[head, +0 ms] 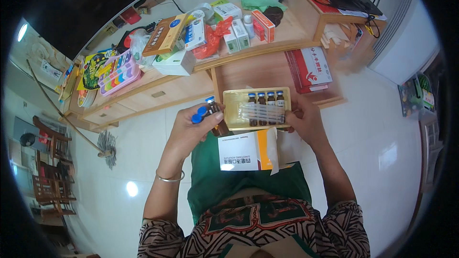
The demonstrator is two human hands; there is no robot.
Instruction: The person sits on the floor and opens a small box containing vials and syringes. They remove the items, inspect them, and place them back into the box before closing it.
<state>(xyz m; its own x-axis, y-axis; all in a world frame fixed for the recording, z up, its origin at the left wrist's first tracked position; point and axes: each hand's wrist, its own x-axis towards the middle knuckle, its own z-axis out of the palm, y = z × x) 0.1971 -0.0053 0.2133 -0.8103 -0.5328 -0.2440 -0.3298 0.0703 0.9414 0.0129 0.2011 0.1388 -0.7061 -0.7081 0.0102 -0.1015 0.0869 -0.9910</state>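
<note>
My left hand (184,129) grips brown glass vials (221,129) with blue caps, three caps showing, beside the tray's left end. Whether its fingertips touch the tray I cannot tell. A pale yellow plastic tray (235,109) is held at its right end by my right hand (307,122). In the tray's right half several more brown vials (261,97) stand in a row. Across them lies a bundle of wrapped clear straws (263,112); the tray's left part shows no vials. A white and orange carton (238,150) with a torn-looking open flap rests on my lap below the tray.
A wooden TV cabinet (172,87) ahead carries medicine boxes (236,36), a red plastic bag (208,44) and a pink toy keyboard (120,75). Red and white boxes (310,70) lie in an open compartment. A mop (107,147) stands on the tiled floor at left.
</note>
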